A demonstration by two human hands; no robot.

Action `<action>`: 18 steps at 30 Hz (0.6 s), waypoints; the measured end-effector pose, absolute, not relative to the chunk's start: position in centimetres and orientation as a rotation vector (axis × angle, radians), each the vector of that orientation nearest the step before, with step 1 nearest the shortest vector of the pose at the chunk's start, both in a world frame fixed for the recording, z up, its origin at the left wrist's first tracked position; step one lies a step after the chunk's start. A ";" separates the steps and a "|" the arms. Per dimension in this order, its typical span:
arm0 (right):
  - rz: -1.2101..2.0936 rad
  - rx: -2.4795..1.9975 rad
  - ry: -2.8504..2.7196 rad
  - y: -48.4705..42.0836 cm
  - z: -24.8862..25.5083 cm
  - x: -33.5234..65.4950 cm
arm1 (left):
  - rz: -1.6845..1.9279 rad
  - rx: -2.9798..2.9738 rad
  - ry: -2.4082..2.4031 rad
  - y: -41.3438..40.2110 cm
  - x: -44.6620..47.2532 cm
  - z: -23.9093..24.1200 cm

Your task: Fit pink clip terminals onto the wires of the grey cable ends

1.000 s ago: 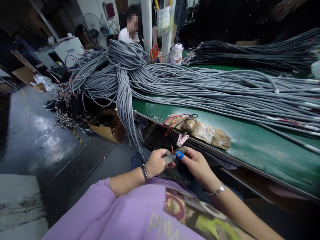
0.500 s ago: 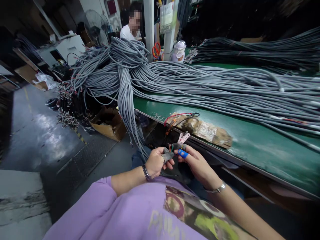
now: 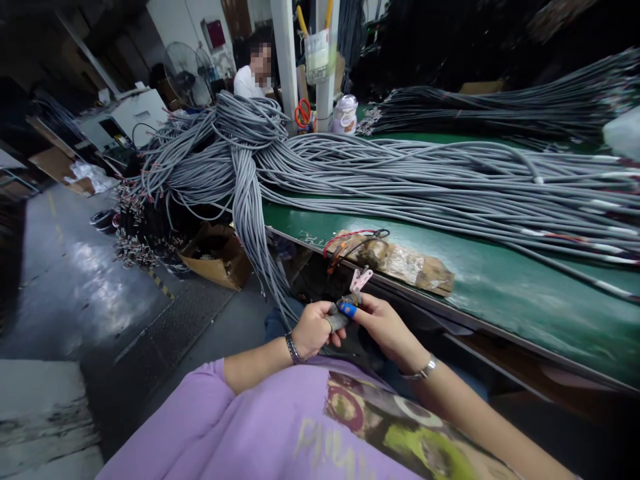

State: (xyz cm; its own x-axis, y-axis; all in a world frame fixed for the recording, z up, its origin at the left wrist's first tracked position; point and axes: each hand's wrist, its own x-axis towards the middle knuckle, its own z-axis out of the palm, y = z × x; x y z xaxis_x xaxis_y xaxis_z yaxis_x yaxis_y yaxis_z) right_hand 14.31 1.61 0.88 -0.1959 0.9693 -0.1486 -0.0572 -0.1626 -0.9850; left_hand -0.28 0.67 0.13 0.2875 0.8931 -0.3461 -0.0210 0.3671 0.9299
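Observation:
My left hand [image 3: 316,328], a grey covering on its thumb, is closed on a grey cable's end in front of my body. Touching it, my right hand [image 3: 383,325] pinches at the same spot, blue tape wrapped round one of its fingertips. The cable's thin wires are mostly hidden between the fingers. Just beyond the right fingertips, a pink clothes peg [image 3: 361,280] stands at the bench edge. Behind it a worn wooden block [image 3: 415,265] lies on the bench, with a red and black wire [image 3: 357,238] at its left end. A bundle of grey cables [image 3: 250,207] hangs down beside my left hand.
Long grey cables [image 3: 425,170] cover much of the green bench [image 3: 490,287]. Black cables [image 3: 480,110] lie at the back. A lilac jar [image 3: 345,115] and orange-handled scissors [image 3: 303,113] stand by a post. A cardboard box [image 3: 215,257] sits below. A person [image 3: 247,80] is beyond.
My hands have drawn closer together, and the coloured wires that showed between them are now covered by the fingers. The view has shifted slightly.

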 end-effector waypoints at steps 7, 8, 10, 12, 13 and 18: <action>1.580 -1.159 -0.684 2.2 -0.2 14.8 | 0.645 1.026 1.099 0.1 0.0 0.7; 1.571 -1.144 -0.620 2.4 -0.1 15.2 | 0.636 1.022 1.098 0.0 -0.1 0.7; 1.597 -1.110 -0.566 2.6 0.0 15.9 | 0.654 1.008 1.101 0.1 -0.2 0.5; 1.683 -1.100 -0.594 2.4 0.3 16.4 | 0.699 0.994 1.104 0.3 -0.3 0.4; 1.733 -1.099 -0.629 2.2 0.4 16.5 | 0.718 0.989 1.104 0.5 -0.4 0.4; 1.842 -1.091 -0.898 1.2 0.6 16.1 | 0.737 0.986 1.106 0.7 -0.6 0.4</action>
State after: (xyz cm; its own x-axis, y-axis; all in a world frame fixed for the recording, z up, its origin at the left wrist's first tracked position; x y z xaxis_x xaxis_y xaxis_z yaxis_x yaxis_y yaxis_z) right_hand 16.05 1.22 0.61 -0.3105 0.8860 -0.3444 -0.2742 -0.4304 -0.8600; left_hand -0.56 0.67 0.39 0.3009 0.8757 -0.3777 -0.0124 0.3996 0.9166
